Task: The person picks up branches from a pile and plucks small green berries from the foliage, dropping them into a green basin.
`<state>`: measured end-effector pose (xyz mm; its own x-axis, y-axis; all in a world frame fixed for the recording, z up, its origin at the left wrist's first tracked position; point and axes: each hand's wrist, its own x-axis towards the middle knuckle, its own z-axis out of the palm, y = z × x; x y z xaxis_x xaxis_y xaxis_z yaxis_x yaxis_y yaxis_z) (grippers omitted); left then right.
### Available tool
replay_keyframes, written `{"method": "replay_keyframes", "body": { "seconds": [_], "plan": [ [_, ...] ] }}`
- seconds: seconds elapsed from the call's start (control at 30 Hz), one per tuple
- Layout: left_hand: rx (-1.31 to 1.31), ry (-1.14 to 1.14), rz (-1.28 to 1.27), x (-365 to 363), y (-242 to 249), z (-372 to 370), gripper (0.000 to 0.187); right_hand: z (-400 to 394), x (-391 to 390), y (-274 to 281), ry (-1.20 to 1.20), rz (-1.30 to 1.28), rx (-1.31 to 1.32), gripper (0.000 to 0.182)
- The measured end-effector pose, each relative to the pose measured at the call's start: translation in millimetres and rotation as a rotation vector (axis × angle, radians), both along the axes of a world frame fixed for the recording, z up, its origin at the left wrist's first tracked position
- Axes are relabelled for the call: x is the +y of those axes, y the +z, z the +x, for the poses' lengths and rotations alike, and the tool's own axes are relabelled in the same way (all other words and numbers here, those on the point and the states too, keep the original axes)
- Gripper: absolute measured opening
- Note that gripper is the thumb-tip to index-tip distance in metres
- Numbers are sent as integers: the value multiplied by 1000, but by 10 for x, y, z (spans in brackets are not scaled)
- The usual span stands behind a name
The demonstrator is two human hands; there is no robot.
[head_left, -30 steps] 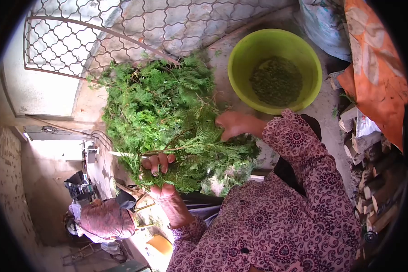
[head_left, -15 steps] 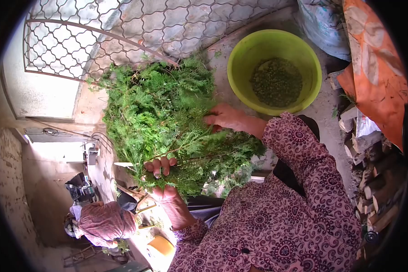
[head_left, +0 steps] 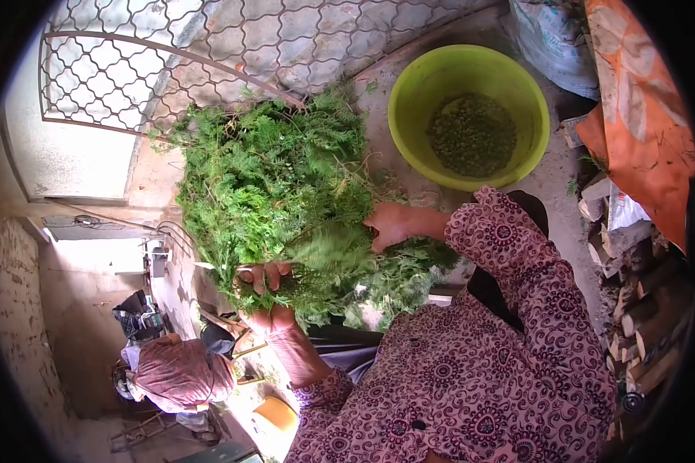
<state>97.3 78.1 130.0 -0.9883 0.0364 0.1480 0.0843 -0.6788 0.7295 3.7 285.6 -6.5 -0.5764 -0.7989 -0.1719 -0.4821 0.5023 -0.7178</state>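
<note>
My left hand [head_left: 266, 316] is wrapped round a leafy green conifer branch [head_left: 316, 297], its fingers curled over the stem. A pale pointed tip [head_left: 205, 265] sticks out to the left beyond those fingers. My right hand [head_left: 394, 224] is at the right side of the foliage, fingers bent inward and their tips among the greenery; what they pinch I cannot tell. Under and beyond both hands spreads a big heap of conifer branches [head_left: 262, 166]. Just past my right hand stands a yellow-green tub [head_left: 403, 150] with small green cones or berries [head_left: 471, 135] at its bottom.
A metal lattice [head_left: 170, 55] borders the heap at the back. To the right are a white sack [head_left: 552, 46], an orange sheet [head_left: 633, 116] and stacked firewood [head_left: 645, 316]. Another person [head_left: 181, 374] bends over at lower left, near a yellow container [head_left: 274, 415].
My right hand has shifted down and slightly right along the foliage. My left hand has moved a little up and left with the branch. The other person has shifted slightly.
</note>
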Motion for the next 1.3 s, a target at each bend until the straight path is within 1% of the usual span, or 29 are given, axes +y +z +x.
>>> {"method": "replay_keyframes", "body": {
  "seconds": [0.07, 0.13, 0.17, 0.2, 0.27, 0.3, 0.4, 0.47, 0.53, 0.57, 0.6, 0.63, 0.67, 0.7, 0.73, 0.8, 0.83, 0.87, 0.9, 0.93, 1.0, 1.03, 1.07, 1.1, 1.13, 1.17, 1.2, 1.27, 1.3],
  "plan": [
    [-35, 30, -11, -82, -57, 29, 19, 34, -19, -23, -42, -58, -19, 59],
    [-324, 505, -148, -31, -81, 58, 25, 46, -32, -52, -85, -115, -36, 59],
    [-326, 531, -240, -78, -173, 102, 30, 46, -40, -74, -84, -145, -91, 57],
    [-361, 543, -256, -66, -212, 68, 23, 45, -41, -82, -84, -174, -146, 57],
    [-283, 431, -546, 2, -226, 118, 11, 42, -45, -79, -97, -151, -175, 58],
    [-285, 430, -546, 49, -232, 142, 11, 44, -48, -77, -105, -129, -201, 60],
    [-183, 116, -1436, 197, -262, 234, 10, 59, -112, -189, -147, -158, -271, 61],
    [181, -1, -1823, 316, -321, 283, 33, 71, -146, -208, -131, -130, -236, 60],
    [436, -142, -2002, 657, -212, 333, 43, 102, -148, -174, -119, -100, -204, 59],
    [380, -243, -1927, 716, -243, 355, 57, 130, -139, -114, -120, -106, -241, 58],
    [379, -245, -1926, 782, -299, 358, 57, 145, -137, -75, -122, -113, -277, 56],
    [375, -177, -1869, 848, -368, 343, 61, 124, -171, -122, -121, -113, -277, 56],
    [371, -109, -1811, 877, -423, 320, 65, 84, -226, -210, -54, -91, -306, 54],
    [330, -125, -1806, 845, -505, 288, 76, 62, -258, -255, 13, -71, -334, 51],
    [332, -128, -1807, 818, -581, 270, 76, 93, -214, -153, 11, -73, -335, 51],
    [214, -30, -1685, 774, -744, 239, 84, 211, -101, 13, -34, -223, -469, 43],
    [211, -77, -1608, 733, -810, 238, 86, 235, -125, -68, -37, -224, -472, 43],
    [209, -78, -1609, 715, -856, 236, 86, 249, -183, -208, 4, -387, -570, 39],
    [206, -92, -1619, 714, -876, 227, 84, 259, -210, -239, 48, -551, -665, 36],
    [205, -105, -1630, 709, -895, 214, 82, 244, -226, -262, 51, -552, -664, 36],
    [154, -110, -1590, 663, -975, 176, 78, 190, -208, -219, 90, -439, -459, 31],
    [103, -115, -1546, 652, -1005, 162, 74, 190, -159, -161, 90, -438, -458, 31],
    [105, -116, -1544, 650, -1017, 150, 74, 202, -87, -100, 90, -450, -551, 29],
    [-75, -163, -1316, 647, -1022, 135, 73, 209, -8, 2, 89, -462, -644, 28],
    [-245, -207, -1080, 654, -1013, 124, 71, 175, 56, 68, 87, -463, -642, 28],
    [-254, -108, -1050, 691, -968, 151, 54, 114, 119, 124, 19, -376, -554, 28],
    [-253, -109, -1050, 621, -1003, 148, 54, 64, 152, 151, -48, -290, -466, 29],
    [-400, -165, -965, 422, -1098, 126, 39, -72, 67, -22, -320, -413, -437, 33],
    [-464, -98, -933, 449, -1034, 143, 23, -142, 126, 8, -427, -478, -425, 34]
  ]
}}
